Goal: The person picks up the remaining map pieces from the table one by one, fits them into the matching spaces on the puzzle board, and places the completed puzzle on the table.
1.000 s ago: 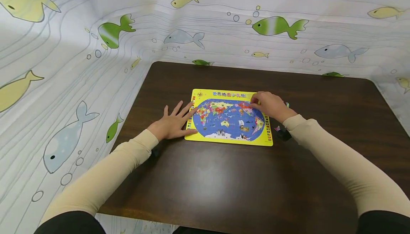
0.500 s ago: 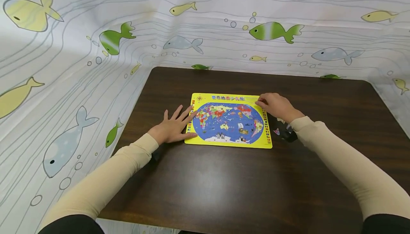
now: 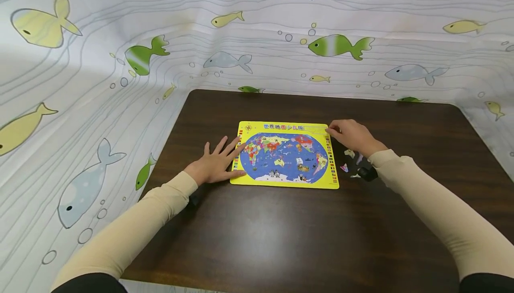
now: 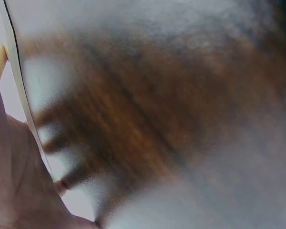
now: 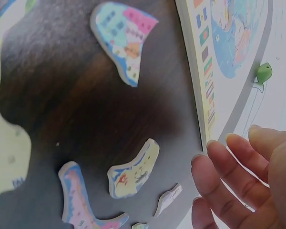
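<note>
Yellow-bordered map board (image 3: 284, 154) lies flat on dark tabletop (image 3: 257, 230). Left hand (image 3: 213, 164) spread wide, resting partly on board's left edge. Right hand (image 3: 354, 135) relaxed, fingers loosely bent, by far right corner; contact unclear. Loose printed pieces (image 5: 125, 38) lie right of board.

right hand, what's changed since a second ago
The right hand moved right, off the map to the board's top right corner; more loose pieces show. Whether it let anything go is unclear. The left hand stayed on the board's left edge.
</note>
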Tool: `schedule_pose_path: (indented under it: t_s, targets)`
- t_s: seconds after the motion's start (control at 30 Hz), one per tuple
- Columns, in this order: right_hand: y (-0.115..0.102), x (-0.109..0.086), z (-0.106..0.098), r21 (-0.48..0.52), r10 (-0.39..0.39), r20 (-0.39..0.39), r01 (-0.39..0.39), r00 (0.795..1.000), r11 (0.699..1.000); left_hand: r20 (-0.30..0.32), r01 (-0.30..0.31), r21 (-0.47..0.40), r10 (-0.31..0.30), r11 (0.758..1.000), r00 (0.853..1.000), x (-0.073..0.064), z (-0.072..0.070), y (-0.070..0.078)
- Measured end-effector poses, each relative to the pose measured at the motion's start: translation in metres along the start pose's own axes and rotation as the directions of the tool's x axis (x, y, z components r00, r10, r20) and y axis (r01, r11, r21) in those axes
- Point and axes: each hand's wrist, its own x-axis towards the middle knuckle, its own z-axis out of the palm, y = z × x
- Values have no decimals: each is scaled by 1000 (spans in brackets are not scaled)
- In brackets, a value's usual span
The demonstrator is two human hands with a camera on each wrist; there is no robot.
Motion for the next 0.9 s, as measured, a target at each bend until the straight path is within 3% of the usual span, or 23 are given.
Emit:
schedule_pose_path:
  t_s: [0.9]
  targets:
    - [8, -3, -8, 18, 20, 2, -20, 1000, 1000, 3, 11, -9, -11, 1000, 1000, 0, -1, 1]
